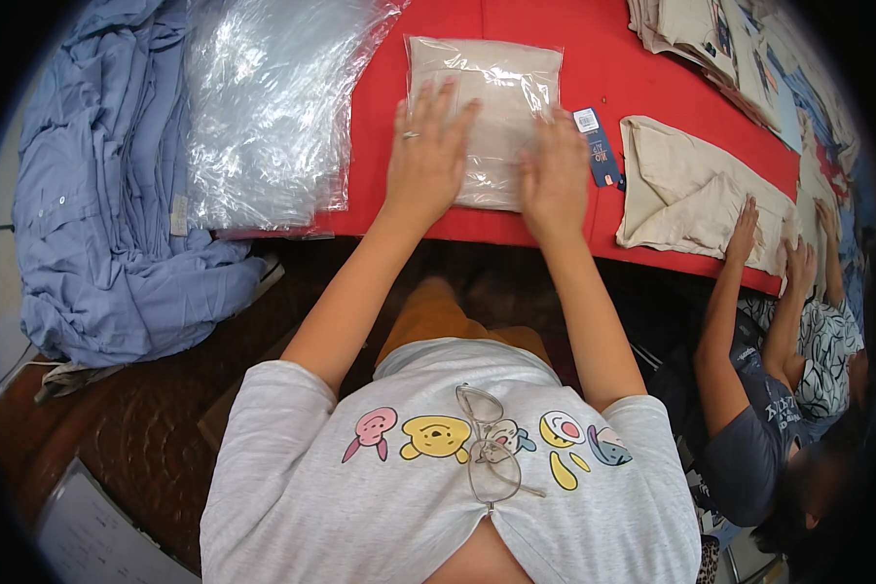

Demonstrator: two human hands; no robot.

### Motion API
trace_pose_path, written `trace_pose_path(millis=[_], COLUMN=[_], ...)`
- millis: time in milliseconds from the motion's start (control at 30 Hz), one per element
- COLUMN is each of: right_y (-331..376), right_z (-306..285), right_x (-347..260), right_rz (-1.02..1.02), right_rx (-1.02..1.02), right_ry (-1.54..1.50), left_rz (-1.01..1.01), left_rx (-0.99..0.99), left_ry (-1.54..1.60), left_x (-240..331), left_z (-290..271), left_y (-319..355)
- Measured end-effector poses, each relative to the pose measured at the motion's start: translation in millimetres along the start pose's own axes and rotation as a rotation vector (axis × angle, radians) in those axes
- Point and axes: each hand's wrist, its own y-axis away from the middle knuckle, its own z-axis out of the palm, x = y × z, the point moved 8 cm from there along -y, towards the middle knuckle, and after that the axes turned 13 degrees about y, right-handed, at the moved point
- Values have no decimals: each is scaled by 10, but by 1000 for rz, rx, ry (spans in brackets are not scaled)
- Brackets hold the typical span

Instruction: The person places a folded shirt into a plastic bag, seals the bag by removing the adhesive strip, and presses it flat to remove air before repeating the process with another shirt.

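A folded beige garment in a clear plastic bag (501, 107) lies flat on the red-covered table (380, 185) in front of me. My left hand (433, 146) rests on the bag's left side, fingers stretched out and a ring on one of them. On its right side lies my right hand (557, 180), fingers extended and slightly blurred. Both palms face down, and neither hand grasps anything. Just right of my right hand is a blue hang tag (599, 151) with a white label.
A pile of clear plastic bags (263, 117) lies to the left, beside a heap of blue shirts (107, 195). To the right, a co-worker's hands (749, 238) touch beige trousers (696, 190). Stacked beige garments (715, 49) fill the far right, where another person works.
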Motion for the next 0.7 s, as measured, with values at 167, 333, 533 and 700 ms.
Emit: trace_pose_path(millis=[167,333,533,700], right_y=[-206,-255,-250,-282], right_z=[469,544,542,497], right_x=[-283,-248,-240,-57], right_rz=[-69,-62,-56,41], right_rx=[-142,-213,-242,-249], right_ry=[40,14,18,-288], left_rz=[-36,-68,-70,-128], left_rx=[-53,-124,-141,-202], left_ry=[78,78,33,228], left_x=[-248,-318,-264,-362], left_z=[405,472,458,407], left_y=[-235,-255,-280,-268])
